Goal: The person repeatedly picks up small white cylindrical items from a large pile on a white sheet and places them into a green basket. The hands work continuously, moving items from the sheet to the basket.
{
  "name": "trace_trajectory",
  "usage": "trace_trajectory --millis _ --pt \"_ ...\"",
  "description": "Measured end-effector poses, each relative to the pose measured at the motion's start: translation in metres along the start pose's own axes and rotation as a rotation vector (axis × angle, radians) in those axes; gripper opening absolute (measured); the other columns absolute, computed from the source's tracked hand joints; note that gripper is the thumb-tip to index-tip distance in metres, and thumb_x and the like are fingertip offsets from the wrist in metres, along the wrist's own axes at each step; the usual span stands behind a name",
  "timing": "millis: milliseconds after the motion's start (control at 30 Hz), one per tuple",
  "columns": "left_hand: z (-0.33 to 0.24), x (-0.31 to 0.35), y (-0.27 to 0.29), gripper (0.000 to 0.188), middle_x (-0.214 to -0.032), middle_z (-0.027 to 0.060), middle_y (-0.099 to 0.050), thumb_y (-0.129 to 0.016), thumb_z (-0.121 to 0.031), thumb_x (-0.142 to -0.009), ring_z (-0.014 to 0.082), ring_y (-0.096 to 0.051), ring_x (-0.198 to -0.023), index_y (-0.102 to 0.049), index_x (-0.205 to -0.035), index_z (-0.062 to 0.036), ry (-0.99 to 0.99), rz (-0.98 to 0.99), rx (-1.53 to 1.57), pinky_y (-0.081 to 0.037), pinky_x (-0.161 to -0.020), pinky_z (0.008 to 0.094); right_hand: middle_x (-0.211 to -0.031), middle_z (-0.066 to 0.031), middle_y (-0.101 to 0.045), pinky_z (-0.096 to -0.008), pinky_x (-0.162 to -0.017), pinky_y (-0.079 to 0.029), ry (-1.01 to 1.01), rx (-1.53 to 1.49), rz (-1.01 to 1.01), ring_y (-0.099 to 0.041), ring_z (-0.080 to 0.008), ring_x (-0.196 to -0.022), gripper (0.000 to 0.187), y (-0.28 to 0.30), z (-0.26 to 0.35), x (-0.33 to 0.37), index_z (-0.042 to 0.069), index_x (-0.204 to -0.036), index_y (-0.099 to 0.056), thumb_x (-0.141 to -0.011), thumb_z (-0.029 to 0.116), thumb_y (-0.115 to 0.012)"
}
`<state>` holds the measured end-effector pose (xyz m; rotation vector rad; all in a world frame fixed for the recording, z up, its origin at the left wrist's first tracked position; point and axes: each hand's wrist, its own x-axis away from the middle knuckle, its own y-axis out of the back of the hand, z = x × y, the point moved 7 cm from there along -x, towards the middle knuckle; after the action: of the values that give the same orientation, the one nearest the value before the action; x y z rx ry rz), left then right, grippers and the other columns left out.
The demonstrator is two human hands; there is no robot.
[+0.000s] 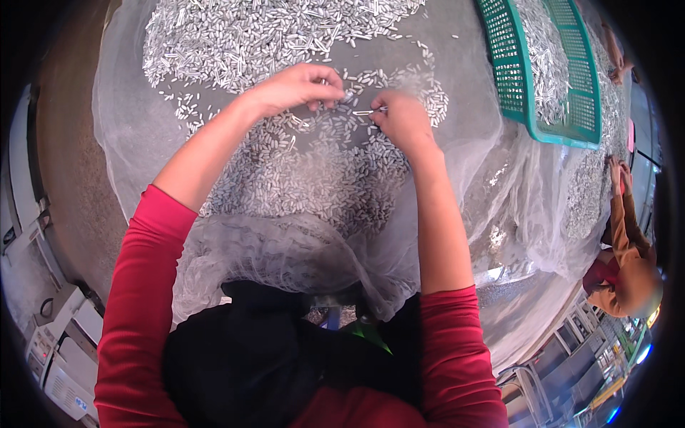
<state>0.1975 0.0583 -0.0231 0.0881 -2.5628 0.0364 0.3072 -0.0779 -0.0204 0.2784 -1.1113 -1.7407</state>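
My left hand (300,89) reaches over the table with its fingers curled and the thumb pressed in. A small silvery piece (348,95), blurred, shows at its fingertips. Facing it a short way to the right, my right hand (404,120) pinches a thin, pale, loop-shaped metal piece (364,113) that points toward the left hand. The two hands are apart. Below them spreads a loose pile of small oblong silvery pieces (307,175), and a few thin pale loops (300,123) lie among these.
A larger heap of silvery pieces (235,43) covers the far side. White netting (285,242) drapes over the near edge. At the far right stands a green plastic basket (510,85) holding more pieces. Another person (617,264) works farther right, hands over the table.
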Motion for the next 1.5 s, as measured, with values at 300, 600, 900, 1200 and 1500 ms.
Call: trace_trajectory --millis 300,600,900,1200,1500 --pt "-0.002 -0.002 0.013 0.018 -0.088 0.0022 -0.065 -0.061 -0.021 -0.087 0.0117 -0.059 -0.084 -0.065 -0.097 -0.0066 -0.16 -0.184 -0.147 -0.046 -0.069 0.0266 -0.081 -0.0079 -0.06 -0.0288 -0.062 -0.043 0.088 -0.819 0.243 -0.056 -0.018 -0.072 0.012 0.011 0.005 0.011 0.002 -0.091 -0.062 -0.084 0.01 -0.056" --pt "-0.022 0.009 0.012 0.02 -0.089 0.0125 -0.066 -0.064 -0.025 -0.083 0.0293 -0.064 -0.082 -0.068 -0.088 -0.007 -0.175 -0.511 -0.954 -0.05 -0.074 0.0404 -0.077 0.0003 -0.051 -0.0216 -0.053 -0.03 -0.052 -1.727 0.259 -0.041 -0.0086 -0.062 0.016 0.022 -0.009 0.027 0.004 -0.099 -0.058 -0.087 0.014 -0.06" --pt "-0.013 0.0 -0.021 0.016 -0.096 0.0132 -0.066 -0.064 -0.019 -0.081 0.0322 -0.063 -0.089 -0.066 -0.089 -0.0057 -0.069 -0.522 -0.937 -0.049 -0.076 0.0413 -0.068 0.006 -0.056 -0.0182 -0.048 -0.03 -0.158 -1.202 0.097 -0.041 -0.0007 -0.055 0.012 -0.006 0.022 0.014 0.004 -0.089 -0.067 -0.083 0.015 -0.068" --pt "0.027 0.07 0.038 0.024 -0.082 0.0011 -0.056 -0.062 -0.021 -0.086 0.0124 -0.055 -0.076 -0.059 -0.103 -0.0037 0.022 -0.033 0.516 -0.043 -0.059 0.0246 -0.083 -0.0119 -0.069 -0.0412 -0.072 -0.052 0.007 -0.188 -0.005 -0.066 -0.0302 -0.081 0.013 -0.052 0.084 0.014 0.017 -0.089 -0.07 -0.076 0.02 -0.069" --pt "0.062 0.1 0.021 0.018 -0.072 0.0001 -0.056 -0.064 -0.018 -0.083 0.014 -0.056 -0.068 -0.06 -0.093 -0.0042 0.07 -0.161 0.398 -0.043 -0.056 0.0284 -0.087 -0.0099 -0.069 -0.0405 -0.074 -0.053 -0.104 0.156 -0.008 -0.067 -0.0294 -0.083 0.014 -0.037 0.079 -0.009 0.022 -0.093 -0.07 -0.08 0.024 -0.067"
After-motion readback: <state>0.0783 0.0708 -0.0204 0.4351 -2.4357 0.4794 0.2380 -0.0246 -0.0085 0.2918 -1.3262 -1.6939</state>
